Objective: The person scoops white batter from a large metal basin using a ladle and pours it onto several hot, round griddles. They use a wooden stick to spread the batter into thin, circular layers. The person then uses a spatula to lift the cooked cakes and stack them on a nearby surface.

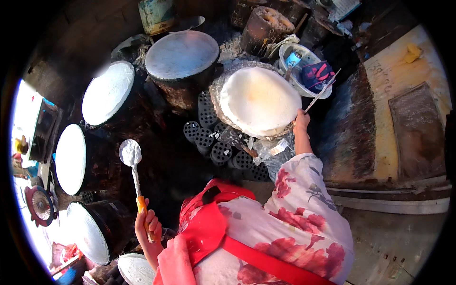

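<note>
My left hand (148, 225) is wrapped round the orange handle of a ladle (130, 153), held upright. White batter-like stuff coats its bowl and shaft. Out to the right, my right hand (301, 121) is closed on a thin pale stick (323, 90) that points up and away. That hand is at the right rim of a wide round vessel (259, 102), filled with white stuff that has a yellowish patch in the middle. Its fingertips are partly hidden, so I cannot tell whether they touch the rim.
Round white-topped griddles on dark drum stoves (182, 54) curve round the left side. Perforated coal briquettes (221, 152) stand below the vessel. Behind it are a grey basin (308, 57) with a blue can and dark cloth, and a rusty drum (267, 31). A spoked wheel (41, 205) is far left.
</note>
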### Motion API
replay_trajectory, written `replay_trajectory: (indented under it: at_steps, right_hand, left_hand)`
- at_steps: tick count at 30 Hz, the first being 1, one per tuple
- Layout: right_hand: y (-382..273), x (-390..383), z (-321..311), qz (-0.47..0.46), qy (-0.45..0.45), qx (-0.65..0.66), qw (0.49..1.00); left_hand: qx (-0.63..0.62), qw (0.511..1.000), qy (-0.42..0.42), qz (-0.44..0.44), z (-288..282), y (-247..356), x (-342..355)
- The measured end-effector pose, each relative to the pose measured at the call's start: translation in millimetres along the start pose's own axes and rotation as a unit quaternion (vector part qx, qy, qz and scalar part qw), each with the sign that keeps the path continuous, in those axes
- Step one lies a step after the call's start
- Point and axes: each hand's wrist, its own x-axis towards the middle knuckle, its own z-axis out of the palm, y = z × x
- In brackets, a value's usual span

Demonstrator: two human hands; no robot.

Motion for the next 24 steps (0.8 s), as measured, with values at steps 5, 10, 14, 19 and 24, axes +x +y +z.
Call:
replay_trajectory:
  at_steps: [5,10,14,19,24]
  right_hand:
    - [63.1,18.2,-17.1,-0.143,0.091,-0.347,0.923]
    - [-15.4,-42.4,48.4,-0.357,0.014,-0.443,0.822]
    - [-19.5,-142.8,175.3,-0.339,-0.366,-0.297,0.814]
    - [43.0,-239.1,276.6,-0.423,-0.690,-0.336,0.482]
    - [91.9,-270.7,299.1,-0.487,-0.759,-0.391,0.184]
  left_hand:
    - [0.000,0.999,0.019,-0.028,37.6,-3.6,32.5]
    - [-0.090,0.996,-0.015,0.006,40.4,-20.4,43.7]
    - [-0.172,0.984,-0.031,0.026,41.4,-34.0,50.5]
    - [-0.215,0.962,0.007,0.170,24.6,-87.2,24.4]
    - [-0.210,0.895,0.167,0.356,25.6,-179.1,-42.6]
